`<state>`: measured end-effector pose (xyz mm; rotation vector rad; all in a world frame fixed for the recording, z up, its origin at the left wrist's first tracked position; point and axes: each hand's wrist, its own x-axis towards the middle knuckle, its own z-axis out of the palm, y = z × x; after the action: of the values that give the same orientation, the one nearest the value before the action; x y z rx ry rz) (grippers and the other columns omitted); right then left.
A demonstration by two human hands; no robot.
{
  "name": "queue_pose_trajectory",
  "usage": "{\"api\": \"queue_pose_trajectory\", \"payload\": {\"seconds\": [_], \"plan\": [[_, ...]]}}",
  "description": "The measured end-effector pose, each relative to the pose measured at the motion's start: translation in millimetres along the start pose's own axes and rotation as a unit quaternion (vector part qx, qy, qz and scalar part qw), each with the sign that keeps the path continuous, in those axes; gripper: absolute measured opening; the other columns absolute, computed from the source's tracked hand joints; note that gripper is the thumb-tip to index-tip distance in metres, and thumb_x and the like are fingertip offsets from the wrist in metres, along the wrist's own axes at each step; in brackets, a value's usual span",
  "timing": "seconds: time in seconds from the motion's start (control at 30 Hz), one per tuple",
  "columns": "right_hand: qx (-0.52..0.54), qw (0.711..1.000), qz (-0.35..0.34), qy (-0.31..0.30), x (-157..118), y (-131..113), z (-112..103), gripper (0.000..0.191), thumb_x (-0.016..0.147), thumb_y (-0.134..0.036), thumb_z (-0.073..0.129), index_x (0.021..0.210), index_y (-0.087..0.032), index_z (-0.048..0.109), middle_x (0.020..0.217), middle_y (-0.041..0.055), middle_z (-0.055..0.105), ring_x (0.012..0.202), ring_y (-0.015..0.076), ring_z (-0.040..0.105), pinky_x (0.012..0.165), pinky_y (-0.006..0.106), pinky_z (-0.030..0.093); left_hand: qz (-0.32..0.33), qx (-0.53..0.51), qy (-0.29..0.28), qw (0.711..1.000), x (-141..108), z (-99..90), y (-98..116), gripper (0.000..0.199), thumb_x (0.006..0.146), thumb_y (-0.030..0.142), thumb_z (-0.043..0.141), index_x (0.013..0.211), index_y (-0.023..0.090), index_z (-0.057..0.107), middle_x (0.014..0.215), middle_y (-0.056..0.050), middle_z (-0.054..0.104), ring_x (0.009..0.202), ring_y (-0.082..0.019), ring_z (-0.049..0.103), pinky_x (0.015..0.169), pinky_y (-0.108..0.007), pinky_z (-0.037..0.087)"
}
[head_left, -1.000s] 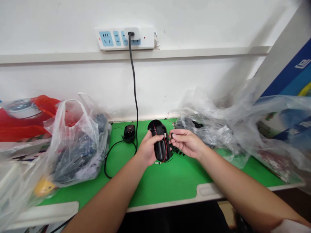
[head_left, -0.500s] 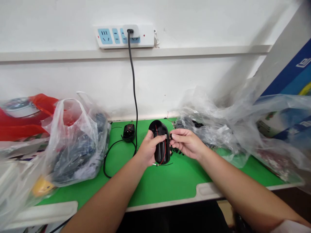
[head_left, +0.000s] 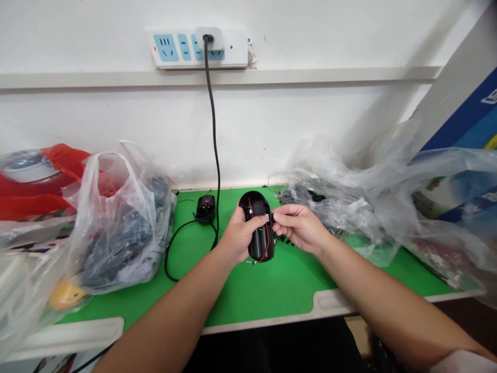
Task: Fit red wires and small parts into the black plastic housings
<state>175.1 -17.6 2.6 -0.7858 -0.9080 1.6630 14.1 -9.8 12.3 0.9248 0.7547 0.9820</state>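
My left hand (head_left: 241, 234) is closed round a black oval plastic housing (head_left: 259, 243), its thumb lying across the front. A thin red wire runs down the housing's open face, and a small pale piece shows by the thumb tip. At the housing's right edge, my right hand (head_left: 297, 225) pinches a small black part (head_left: 272, 217); its exact kind is too small to make out. Several small black pieces (head_left: 285, 240) lie on the green mat beneath the right hand.
A black device (head_left: 205, 209) with a cable stands left of the housing. Clear plastic bags (head_left: 116, 233) fill the left side, and more plastic (head_left: 357, 207) covers the right. A power strip (head_left: 198, 49) with a plugged-in adapter hangs on the wall above the green mat (head_left: 264, 295).
The housing has tilted slightly in my left hand. The small black part in my right hand is now up against the housing's right edge, where a small gap showed before.
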Motion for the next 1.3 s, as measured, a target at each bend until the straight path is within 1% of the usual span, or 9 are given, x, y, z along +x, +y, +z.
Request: {"api": "queue_pose_trajectory", "payload": {"seconds": [0.37,0.53,0.6,0.67,0.73,0.8,0.97,1.13,1.3], "plan": [[-0.059,0.997,-0.022,0.044,-2,2,4,0.023,0.059,-0.027,0.081,0.071,-0.012,0.068,0.055,0.0019,0.066,0.046,0.0083,0.059,0.047,0.018,0.051,0.059,0.04,0.011,0.997,2,0.4,-4,0.067,0.067,0.024,0.072,0.123,0.03,0.037,0.089,0.001,0.059,0.061,-0.015,0.061,0.057,-0.034,0.055],[-0.159,0.984,-0.063,0.057,-3,8,8,0.028,0.068,-0.037,0.074,0.085,-0.015,0.069,0.055,-0.0002,0.062,0.047,0.0097,0.055,0.047,0.023,0.046,0.123,0.082,0.017,0.989,5,-2.2,-4,0.062,0.068,0.02,0.069,0.122,0.028,0.038,0.082,0.003,0.057,0.06,-0.011,0.057,0.061,-0.028,0.051],[-0.275,0.951,-0.133,0.04,-6,9,13,0.025,0.079,-0.04,0.063,0.076,-0.015,0.067,0.056,-0.0001,0.058,0.049,0.01,0.052,0.049,0.025,0.043,0.141,0.097,0.023,0.985,6,-3.3,-4,0.06,0.068,0.02,0.068,0.121,0.026,0.039,0.079,0.003,0.056,0.06,-0.012,0.057,0.061,-0.027,0.05],[-0.396,0.891,-0.22,0.024,-9,9,17,0.033,0.087,-0.036,0.051,0.064,-0.015,0.061,0.059,0.0006,0.052,0.055,0.0107,0.049,0.053,0.026,0.041,0.157,0.106,0.043,0.981,8,-4.0,-5,0.059,0.067,0.019,0.069,0.119,0.025,0.041,0.083,0.002,0.058,0.066,-0.012,0.057,0.066,-0.027,0.05],[-0.476,0.83,-0.29,0.017,-10,10,21,0.033,0.09,-0.03,0.046,0.063,-0.016,0.057,0.063,0.0008,0.047,0.06,0.0118,0.047,0.058,0.027,0.04,0.171,0.112,0.06,0.977,8,-4.2,-5,0.058,0.066,0.017,0.069,0.117,0.024,0.043,0.088,0.001,0.059,0.073,-0.012,0.057,0.073,-0.026,0.048],[-0.513,0.794,-0.326,0.013,-11,13,23,0.027,0.09,-0.026,0.044,0.068,-0.017,0.056,0.065,0.001,0.046,0.062,0.0126,0.047,0.06,0.027,0.039,0.184,0.118,0.066,0.974,9,-3.7,-6,0.056,0.066,0.016,0.068,0.116,0.023,0.044,0.09,0.001,0.059,0.076,-0.012,0.057,0.075,-0.026,0.047],[-0.534,0.776,-0.333,0.036,-14,25,24,0.018,0.09,-0.02,0.04,0.083,-0.018,0.057,0.07,0.0032,0.051,0.062,0.0138,0.049,0.06,0.027,0.04,0.199,0.117,0.083,0.97,5,0.4,-5,0.055,0.062,0.013,0.068,0.113,0.022,0.048,0.086,0.002,0.058,0.074,-0.013,0.055,0.073,-0.024,0.045],[-0.58,0.741,-0.332,0.074,-18,33,26,0.02,0.089,-0.017,0.038,0.086,-0.015,0.057,0.068,0.0052,0.052,0.06,0.0153,0.049,0.06,0.029,0.04,0.214,0.135,0.092,0.963,1,5.5,-5,0.051,0.06,0.009,0.068,0.107,0.021,0.051,0.086,0.002,0.058,0.075,-0.013,0.054,0.074,-0.024,0.043],[-0.596,0.726,-0.33,0.092,-18,39,28,0.022,0.089,-0.017,0.037,0.085,-0.015,0.058,0.067,0.0059,0.054,0.061,0.0162,0.05,0.061,0.03,0.041,0.23,0.16,0.09,0.956,-1,6.4,-8,0.048,0.063,0.01,0.066,0.106,0.022,0.05,0.085,0.001,0.057,0.071,-0.013,0.053,0.07,-0.024,0.043]]}}
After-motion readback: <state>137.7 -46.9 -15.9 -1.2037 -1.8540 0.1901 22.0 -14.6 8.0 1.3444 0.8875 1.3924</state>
